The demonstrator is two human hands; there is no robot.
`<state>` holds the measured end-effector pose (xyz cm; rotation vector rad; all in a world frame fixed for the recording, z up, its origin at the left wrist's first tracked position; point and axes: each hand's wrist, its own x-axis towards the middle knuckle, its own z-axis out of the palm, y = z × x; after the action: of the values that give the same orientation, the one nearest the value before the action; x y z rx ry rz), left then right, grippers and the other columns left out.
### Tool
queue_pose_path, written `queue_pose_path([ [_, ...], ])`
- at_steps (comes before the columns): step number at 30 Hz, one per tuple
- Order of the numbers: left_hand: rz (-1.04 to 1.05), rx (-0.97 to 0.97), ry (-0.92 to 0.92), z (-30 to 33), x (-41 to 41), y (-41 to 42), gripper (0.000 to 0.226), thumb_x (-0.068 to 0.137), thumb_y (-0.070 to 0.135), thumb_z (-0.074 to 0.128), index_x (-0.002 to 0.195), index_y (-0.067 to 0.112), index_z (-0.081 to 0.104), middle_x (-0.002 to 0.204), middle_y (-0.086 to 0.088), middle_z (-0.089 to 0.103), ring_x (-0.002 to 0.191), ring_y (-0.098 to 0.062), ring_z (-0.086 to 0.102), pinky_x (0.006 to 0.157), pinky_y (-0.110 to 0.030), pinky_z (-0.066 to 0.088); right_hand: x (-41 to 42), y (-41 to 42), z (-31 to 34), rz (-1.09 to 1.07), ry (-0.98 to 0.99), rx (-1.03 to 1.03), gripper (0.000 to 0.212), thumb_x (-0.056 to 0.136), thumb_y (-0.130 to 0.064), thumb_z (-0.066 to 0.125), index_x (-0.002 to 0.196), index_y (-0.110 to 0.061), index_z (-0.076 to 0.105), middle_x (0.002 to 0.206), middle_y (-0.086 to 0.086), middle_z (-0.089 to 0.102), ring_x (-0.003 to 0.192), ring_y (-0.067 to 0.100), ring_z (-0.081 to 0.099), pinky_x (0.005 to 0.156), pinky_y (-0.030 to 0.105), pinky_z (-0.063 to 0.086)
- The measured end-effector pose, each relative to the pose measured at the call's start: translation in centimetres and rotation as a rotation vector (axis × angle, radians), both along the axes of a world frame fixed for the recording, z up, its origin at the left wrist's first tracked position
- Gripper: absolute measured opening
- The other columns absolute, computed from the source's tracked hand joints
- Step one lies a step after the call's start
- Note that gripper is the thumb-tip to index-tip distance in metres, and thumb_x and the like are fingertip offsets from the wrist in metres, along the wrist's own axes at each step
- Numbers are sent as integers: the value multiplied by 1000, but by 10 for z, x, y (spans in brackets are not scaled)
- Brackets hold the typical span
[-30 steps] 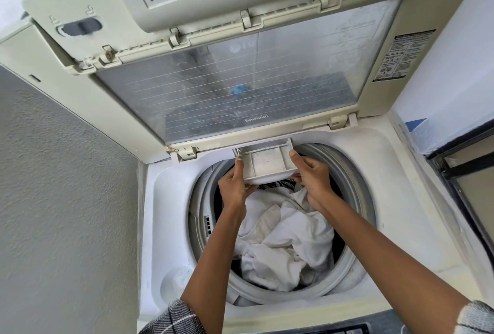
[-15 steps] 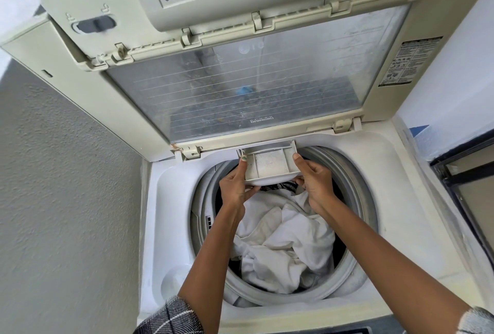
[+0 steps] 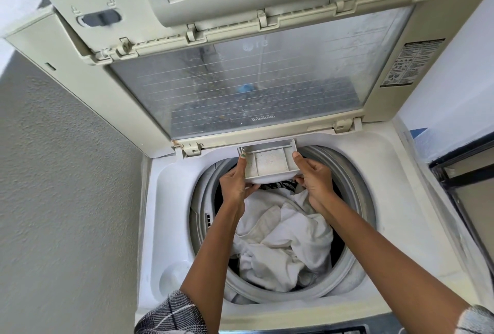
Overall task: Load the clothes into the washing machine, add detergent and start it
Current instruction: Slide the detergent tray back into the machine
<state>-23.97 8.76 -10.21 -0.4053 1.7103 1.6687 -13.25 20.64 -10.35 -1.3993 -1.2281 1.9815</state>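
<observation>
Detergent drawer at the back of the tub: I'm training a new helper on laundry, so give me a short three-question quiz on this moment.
1. True or false: the machine's lid is closed.
2. What grips the detergent drawer? A) left hand only B) right hand only C) both hands
3. Fill in: the fabric in the drum is mostly ____ in colour.

Key:
1. False; it stands raised.
2. C; one hand on each side.
3. White; the clothes are pale, with a dark patterned bit just under the drawer.
</observation>
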Motion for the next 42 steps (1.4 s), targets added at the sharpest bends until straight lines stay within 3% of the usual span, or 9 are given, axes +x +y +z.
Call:
queue_pose_path([
  [7,-49,67,23,-3,2,-6,33,89,44,61,87,13,71,94,-12,70,91,-24,64,68,-30,58,4,0,-5,72,49,-94,11,86,-27,68,83,-17,69,81,3,69,75,16,59,72,27,52],
  [10,-65,90,32,-4,3,-11,31,91,44,58,94,16,71,100,-11,71,95,-22,65,74,-32,58,9,0,-6,128,68,-112,14,87,-27,66,95,-16,69,84,2,71,70,12,62,70,24,53],
  [13,-76,109,39,-1,3,-13,29,92,44,56,95,19,71,98,-7,71,93,-19,66,70,-27,57,9,-1,-5,134,107,-122,13,88,-24,64,98,-16,68,87,2,71,65,6,65,63,18,54],
  [18,-89,116,40,0,1,-8,33,91,46,56,100,19,71,100,-6,71,95,-17,65,67,-24,56,4,7,-1,126,124,-127,27,89,-21,63,114,-9,65,98,4,70,83,12,65,66,17,54],
  [26,-9,95,21,-7,0,-3,27,89,42,62,87,17,72,89,-5,72,90,-20,66,62,-24,57,0,11,-7,107,46,-140,29,87,-20,66,113,-6,65,95,6,69,84,17,64,90,34,51],
  [29,15,97,6,-8,-1,-2,25,88,41,63,85,18,71,91,-7,72,94,-24,66,64,-26,57,-2,11,-8,96,41,-160,29,86,-19,68,111,-5,65,90,4,69,82,17,64,87,34,51],
  [32,15,89,-14,-5,-3,-1,25,87,41,64,85,18,70,100,-12,71,100,-28,66,68,-30,57,-4,14,-5,83,17,-166,14,84,-21,70,94,-11,69,86,4,69,77,17,62,82,31,53],
  [37,37,70,-60,-1,-4,2,29,84,43,67,86,14,69,94,-11,69,84,-25,66,64,-32,57,-8,17,-3,74,-39,-168,12,82,-26,73,83,-15,66,87,5,65,68,16,58,70,26,53],
  [42,56,82,-114,0,-3,7,36,83,44,67,93,10,66,97,-10,68,87,-26,66,57,-30,59,-24,34,11,43,-89,-94,15,80,-27,75,83,-17,64,95,4,67,83,17,61,57,22,52],
])
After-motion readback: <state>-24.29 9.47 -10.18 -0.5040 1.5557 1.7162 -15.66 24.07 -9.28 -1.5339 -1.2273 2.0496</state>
